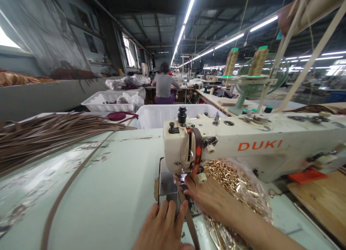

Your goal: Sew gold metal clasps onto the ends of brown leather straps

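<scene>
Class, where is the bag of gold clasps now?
In the head view, the bag lies right of centre, below the machine's arm and beside the right hand.

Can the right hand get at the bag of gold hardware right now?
Probably yes: the bag lies close beside the right hand, much of it exposed, though the forearm and sewing machine hide parts of it.

The single view looked forward and down from head height, with the left hand (pixel 163 223), right hand (pixel 207 194) and sewing machine (pixel 259 143) close in front, a co-worker (pixel 164 85) well beyond.
</scene>
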The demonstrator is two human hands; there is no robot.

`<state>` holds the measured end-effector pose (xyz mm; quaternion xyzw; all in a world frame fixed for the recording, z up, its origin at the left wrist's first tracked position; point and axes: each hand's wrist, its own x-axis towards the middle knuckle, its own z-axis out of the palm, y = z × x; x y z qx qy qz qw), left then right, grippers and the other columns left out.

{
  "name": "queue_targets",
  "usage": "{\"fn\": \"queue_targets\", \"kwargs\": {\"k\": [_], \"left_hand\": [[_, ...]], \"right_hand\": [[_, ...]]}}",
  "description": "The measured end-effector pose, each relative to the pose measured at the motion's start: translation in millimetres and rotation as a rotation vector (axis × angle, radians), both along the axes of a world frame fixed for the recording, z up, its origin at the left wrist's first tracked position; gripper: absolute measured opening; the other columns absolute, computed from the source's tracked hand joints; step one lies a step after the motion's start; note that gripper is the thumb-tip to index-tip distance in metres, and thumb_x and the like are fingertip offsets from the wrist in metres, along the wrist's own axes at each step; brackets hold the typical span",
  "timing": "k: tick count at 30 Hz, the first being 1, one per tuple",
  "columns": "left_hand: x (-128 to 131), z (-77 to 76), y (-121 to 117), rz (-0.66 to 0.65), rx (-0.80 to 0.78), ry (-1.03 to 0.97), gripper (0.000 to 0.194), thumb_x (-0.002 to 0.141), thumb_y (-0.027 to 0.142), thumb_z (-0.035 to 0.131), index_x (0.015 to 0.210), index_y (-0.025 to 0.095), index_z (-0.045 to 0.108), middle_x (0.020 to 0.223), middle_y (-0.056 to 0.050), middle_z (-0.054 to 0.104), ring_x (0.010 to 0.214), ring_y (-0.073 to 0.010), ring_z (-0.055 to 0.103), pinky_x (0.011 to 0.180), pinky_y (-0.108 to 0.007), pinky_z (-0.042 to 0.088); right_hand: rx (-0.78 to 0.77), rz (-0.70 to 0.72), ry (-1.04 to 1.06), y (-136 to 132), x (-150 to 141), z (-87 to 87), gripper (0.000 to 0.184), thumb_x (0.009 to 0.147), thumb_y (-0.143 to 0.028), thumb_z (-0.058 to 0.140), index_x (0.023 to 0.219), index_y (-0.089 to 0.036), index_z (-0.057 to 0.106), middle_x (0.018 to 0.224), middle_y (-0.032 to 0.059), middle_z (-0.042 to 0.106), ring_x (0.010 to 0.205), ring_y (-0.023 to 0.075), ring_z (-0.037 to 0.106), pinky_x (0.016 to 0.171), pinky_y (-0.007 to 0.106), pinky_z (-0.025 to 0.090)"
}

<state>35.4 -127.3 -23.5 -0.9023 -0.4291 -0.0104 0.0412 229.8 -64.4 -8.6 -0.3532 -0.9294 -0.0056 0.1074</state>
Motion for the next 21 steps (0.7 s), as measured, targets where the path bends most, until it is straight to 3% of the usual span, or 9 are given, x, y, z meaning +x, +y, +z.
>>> {"fn": "queue_targets", "kwargs": {"k": [8,14,18,21], "left_hand": [[0,-3.1,1,-0.001,-0.015,-0.032,0.062,0.089,0.06,0.043,0.134,0.017,0.048,0.105,-0.017,0.065,0.092,-0.0321,0.061,0.074,-0.042,0.048],[3,-1.9,-1,0.025,0.039,0.003,0.066,0.087,0.064,0.043,0.132,0.018,0.05,0.116,-0.021,0.061,0.103,-0.0365,0.058,0.08,-0.048,0.05],[-4,-16.5,0,-0.078,0.191,0.024,0.067,0.086,0.063,0.046,0.132,0.016,0.05,0.12,-0.024,0.058,0.105,-0.0385,0.058,0.081,-0.047,0.051],[-10,-30.9,1,-0.165,0.297,0.0,0.06,0.088,0.052,0.052,0.136,0.016,0.045,0.118,-0.021,0.061,0.106,-0.0359,0.059,0.083,-0.043,0.052]], "right_hand": [[0.027,-0.033,-0.116,-1,-10,3.9,0.033,0.091,-0.015,0.041,0.124,-0.015,0.042,0.109,0.0144,0.062,0.082,0.0252,0.062,0.059,0.032,0.043],[0.024,-0.071,-0.07,0,-15,0.2,0.028,0.09,-0.016,0.041,0.118,-0.018,0.046,0.107,0.0113,0.064,0.082,0.0244,0.063,0.06,0.031,0.044],[0.003,-0.147,-0.016,-2,-4,-1.9,0.021,0.094,-0.022,0.04,0.112,-0.02,0.051,0.089,0.0075,0.067,0.075,0.0231,0.063,0.06,0.03,0.043],[-0.059,-0.206,0.009,-1,9,8.8,0.026,0.095,-0.039,0.045,0.105,-0.02,0.058,0.087,0.0073,0.067,0.076,0.0227,0.064,0.062,0.029,0.043]]}}
